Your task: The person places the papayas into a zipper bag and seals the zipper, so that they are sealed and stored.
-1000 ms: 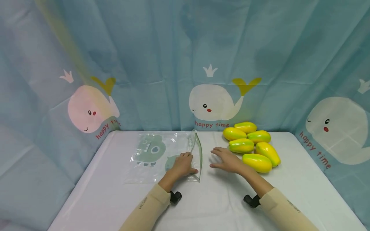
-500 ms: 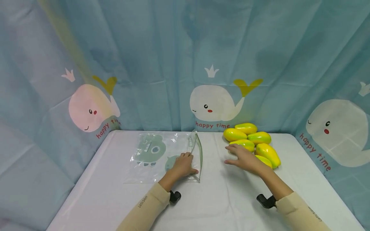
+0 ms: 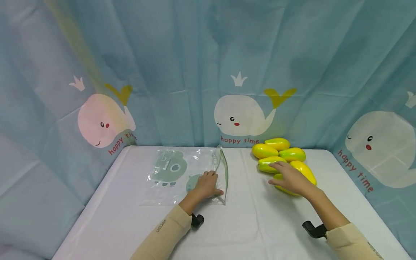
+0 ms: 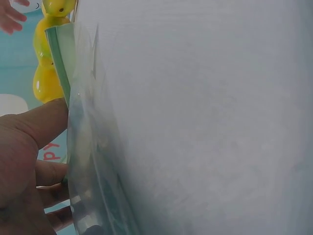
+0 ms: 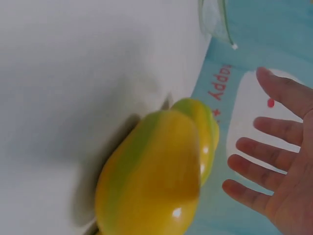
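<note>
Plenty of blue curtain (image 3: 182, 61), whales (image 3: 238, 115) printed across it, hangs behind the white table (image 3: 234, 227). Over on the table's left lies the clear bag (image 3: 183, 173), green creatures (image 3: 167, 171) on it, its mouth (image 3: 227, 173) gaping rightward. Across to the right, six yellow-and-green fruits (image 3: 292, 155) sit bunched toward the back edge. Here's the left hand (image 3: 205, 185), resting on the bag by its mouth, thumb and fingers apart. And the right hand (image 3: 291, 178) hovers by the front fruits, fingers spread wide, thumb apart!

Soft shadows, glints, dimmer wrist views
</note>
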`<state>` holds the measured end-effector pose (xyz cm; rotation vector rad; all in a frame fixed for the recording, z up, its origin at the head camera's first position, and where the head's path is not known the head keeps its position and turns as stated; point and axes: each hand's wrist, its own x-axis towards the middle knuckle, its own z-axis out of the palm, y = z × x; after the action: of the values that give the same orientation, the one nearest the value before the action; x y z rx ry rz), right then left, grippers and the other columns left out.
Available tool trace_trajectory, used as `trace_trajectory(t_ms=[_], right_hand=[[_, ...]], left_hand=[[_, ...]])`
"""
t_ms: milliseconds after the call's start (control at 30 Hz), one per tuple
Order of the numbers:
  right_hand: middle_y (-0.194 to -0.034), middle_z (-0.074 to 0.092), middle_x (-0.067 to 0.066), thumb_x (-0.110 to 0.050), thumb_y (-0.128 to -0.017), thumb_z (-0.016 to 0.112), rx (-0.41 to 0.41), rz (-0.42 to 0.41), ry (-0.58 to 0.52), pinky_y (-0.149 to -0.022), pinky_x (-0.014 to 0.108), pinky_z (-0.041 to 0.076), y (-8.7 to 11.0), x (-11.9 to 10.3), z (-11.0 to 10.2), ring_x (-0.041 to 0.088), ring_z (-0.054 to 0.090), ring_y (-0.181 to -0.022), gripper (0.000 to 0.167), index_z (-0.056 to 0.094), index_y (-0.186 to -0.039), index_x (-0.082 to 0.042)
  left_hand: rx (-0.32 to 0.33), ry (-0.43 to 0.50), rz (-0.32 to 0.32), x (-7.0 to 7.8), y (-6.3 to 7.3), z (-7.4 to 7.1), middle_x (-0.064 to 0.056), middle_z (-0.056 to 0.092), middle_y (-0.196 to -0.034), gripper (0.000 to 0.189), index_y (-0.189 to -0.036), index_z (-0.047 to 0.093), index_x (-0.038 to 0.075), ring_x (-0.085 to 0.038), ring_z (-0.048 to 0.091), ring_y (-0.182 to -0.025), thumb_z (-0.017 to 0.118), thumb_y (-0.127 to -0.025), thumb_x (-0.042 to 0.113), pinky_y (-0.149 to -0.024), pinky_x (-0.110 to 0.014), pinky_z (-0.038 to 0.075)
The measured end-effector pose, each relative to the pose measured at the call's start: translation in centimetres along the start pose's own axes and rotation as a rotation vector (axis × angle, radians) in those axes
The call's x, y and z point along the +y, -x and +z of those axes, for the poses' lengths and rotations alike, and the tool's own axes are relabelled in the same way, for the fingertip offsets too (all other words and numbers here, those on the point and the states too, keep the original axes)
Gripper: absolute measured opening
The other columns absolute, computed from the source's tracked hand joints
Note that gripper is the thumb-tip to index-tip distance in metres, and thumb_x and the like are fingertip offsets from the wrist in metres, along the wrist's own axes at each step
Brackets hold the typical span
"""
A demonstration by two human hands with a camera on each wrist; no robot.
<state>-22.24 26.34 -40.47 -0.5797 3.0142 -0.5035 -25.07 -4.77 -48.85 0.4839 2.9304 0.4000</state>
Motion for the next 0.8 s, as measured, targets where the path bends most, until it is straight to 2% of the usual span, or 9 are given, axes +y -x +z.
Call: trace_trajectory(t_ms=[400,633,800], right_hand=[[-0.128,0.055,0.03,-0.027,-0.084,0.075,0.002,0.018,0.073,-0.098,0.062,0.043,1.8,2.2,-0.1,0.049,0.051,-0.119,0.057,0.058,-0.126,0.006],[-0.131,0.052,0.033,-0.027,-0.083,0.076,-0.014,0.065,0.08,-0.098,0.063,0.043,2.3,2.6,0.3,0.051,0.05,-0.119,0.059,0.057,-0.127,0.007],[-0.132,0.052,0.033,-0.026,-0.082,0.077,-0.009,0.067,0.086,-0.098,0.064,0.042,2.3,2.9,0.7,0.052,0.049,-0.12,0.058,0.058,-0.127,0.005]], left_hand=[[0.0,-0.021,-0.002,0.0,-0.2,0.0,-0.014,0.05,-0.141,0.076,-0.131,0.056,0.001,-0.033,0.044,-0.131,0.08,-0.076,0.048,-0.101,-0.049,0.045],[-0.006,-0.043,-0.002,0.0,-0.3,0.0,-0.014,0.05,-0.141,0.077,-0.132,0.055,0.002,-0.032,0.045,-0.131,0.079,-0.077,0.049,-0.101,-0.049,0.045],[-0.001,-0.045,-0.003,0.0,-0.2,0.1,-0.013,0.05,-0.141,0.077,-0.133,0.055,0.002,-0.032,0.045,-0.13,0.079,-0.076,0.049,-0.1,-0.049,0.046]])
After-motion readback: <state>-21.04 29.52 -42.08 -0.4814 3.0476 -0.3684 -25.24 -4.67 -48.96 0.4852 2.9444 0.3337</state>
